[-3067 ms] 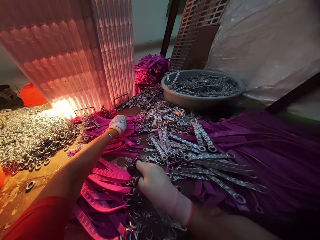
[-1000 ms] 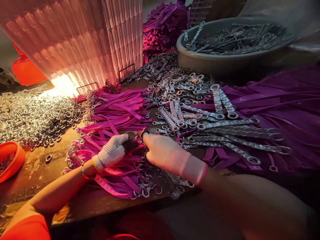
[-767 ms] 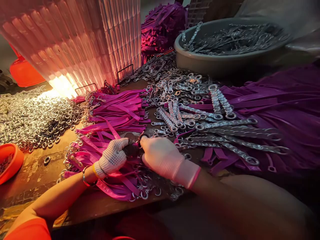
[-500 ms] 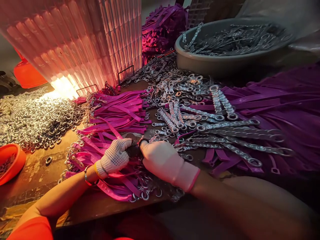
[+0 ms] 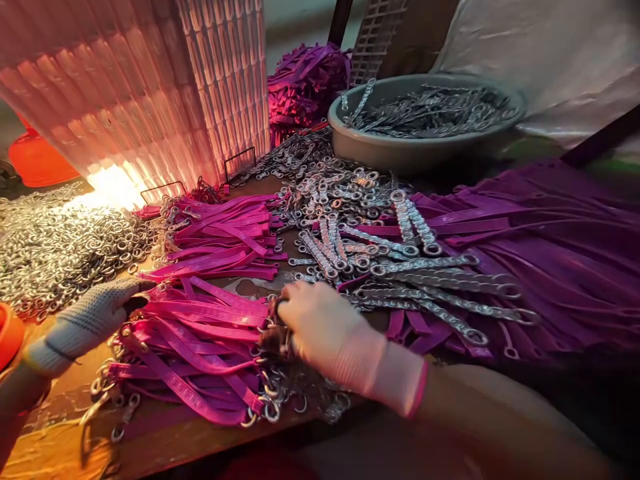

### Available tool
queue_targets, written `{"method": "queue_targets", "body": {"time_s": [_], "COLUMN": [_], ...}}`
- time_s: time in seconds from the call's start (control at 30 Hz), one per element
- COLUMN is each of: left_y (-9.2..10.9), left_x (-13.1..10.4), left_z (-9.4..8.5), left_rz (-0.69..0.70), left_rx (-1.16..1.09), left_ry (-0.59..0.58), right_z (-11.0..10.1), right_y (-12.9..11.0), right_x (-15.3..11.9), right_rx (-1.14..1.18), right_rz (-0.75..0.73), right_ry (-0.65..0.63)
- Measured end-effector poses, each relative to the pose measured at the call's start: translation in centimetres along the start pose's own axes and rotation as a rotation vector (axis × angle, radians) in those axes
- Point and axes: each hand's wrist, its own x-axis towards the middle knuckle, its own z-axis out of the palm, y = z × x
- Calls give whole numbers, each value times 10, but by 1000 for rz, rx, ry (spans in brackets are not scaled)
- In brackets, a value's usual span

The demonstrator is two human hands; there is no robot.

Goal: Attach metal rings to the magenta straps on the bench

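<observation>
My left hand [image 5: 103, 313], in a dotted knit glove, is over the left edge of the magenta strap pile [image 5: 200, 360]. Its fingers reach right, with a dark gap between thumb and fingers; whether they hold anything is unclear. At the pile's right edge, my right hand [image 5: 325, 327], in a pale glove with a pink cuff, is closed on a dark object [image 5: 275, 333] that I cannot make out. Metal rings [image 5: 270, 410] lie at the strap ends below it. Behind, another bundle of magenta straps [image 5: 230, 227] lies on the wooden table.
Loose metal rings [image 5: 75, 240] are heaped at left, near an orange container [image 5: 9, 333]. Metal chains [image 5: 350, 193] and purple straps [image 5: 540, 233] spread to the right. A grey basin [image 5: 400, 143] of chains stands behind. A ribbed translucent panel [image 5: 150, 87] rises at back left.
My left hand has moved left, away from my right hand, and straps now show between them. My right hand stays near the dark object. The view has shifted slightly.
</observation>
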Motion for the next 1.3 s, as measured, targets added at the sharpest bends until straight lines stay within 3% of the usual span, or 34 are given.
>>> {"method": "queue_targets", "body": {"time_s": [0.07,0.17,0.27,0.37,0.5,0.67,0.8,0.93,1.13,1.3], "left_y": [14,47,75,91,94,87,84,82,86,90], "left_x": [-10,-8,5,15,11,1,-2,-1,1,1], "left_z": [23,60,87,101,110,118,123,128,135,141], "left_rz": [-63,-238,-431,-488,-429,-289,-286,-294,-212,-195], "left_rx": [-170,-589,-990,-1159,-1066,-794,-701,-776,-770,-765], "left_ry": [10,-44,-295,-519,-566,-383,-320,-312,-320,-319], "right_z": [-4,-1,15,30,40,41,27,7,2,5], "right_y": [27,69,89,87,78,77,78,55,3,-9], "right_x": [21,61,94,108,111,106,91,64,31,24], "right_rx": [-17,-70,-95,-89,-79,-74,-3,61,270,363], "right_rz": [110,408,470,516,549,440,414,291,84,-17], "right_ry": [35,51,63,71,103,155,214,306,176,135]}}
